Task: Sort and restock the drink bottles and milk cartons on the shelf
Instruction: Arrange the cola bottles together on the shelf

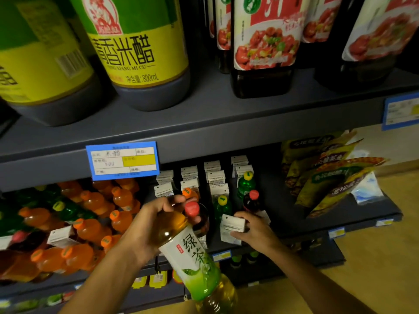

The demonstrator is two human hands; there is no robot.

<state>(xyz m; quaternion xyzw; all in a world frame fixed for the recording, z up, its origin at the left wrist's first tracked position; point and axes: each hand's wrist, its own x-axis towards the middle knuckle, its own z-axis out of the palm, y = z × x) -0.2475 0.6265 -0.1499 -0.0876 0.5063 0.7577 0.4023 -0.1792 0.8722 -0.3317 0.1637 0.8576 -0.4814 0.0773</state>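
My left hand (145,227) grips a green tea bottle (192,257) round its neck and shoulder. The bottle has yellow liquid and a white and green label, and it tilts with its base toward me in front of the shelf. My right hand (256,234) holds a small white milk carton (232,225) at the front of the shelf board (317,225). Behind the carton, rows of white milk cartons (213,175) stand at the back. A dark bottle with a red cap (192,208) stands just beyond my left fingers.
Orange drink bottles (90,205) crowd the left of the shelf, with a stray carton (60,237) lying among them. Green bottles with yellow caps (246,182) and another red-capped dark bottle (252,200) stand among the cartons. Snack bags (328,182) lean at the right. Large vinegar bottles (140,53) fill the shelf above.
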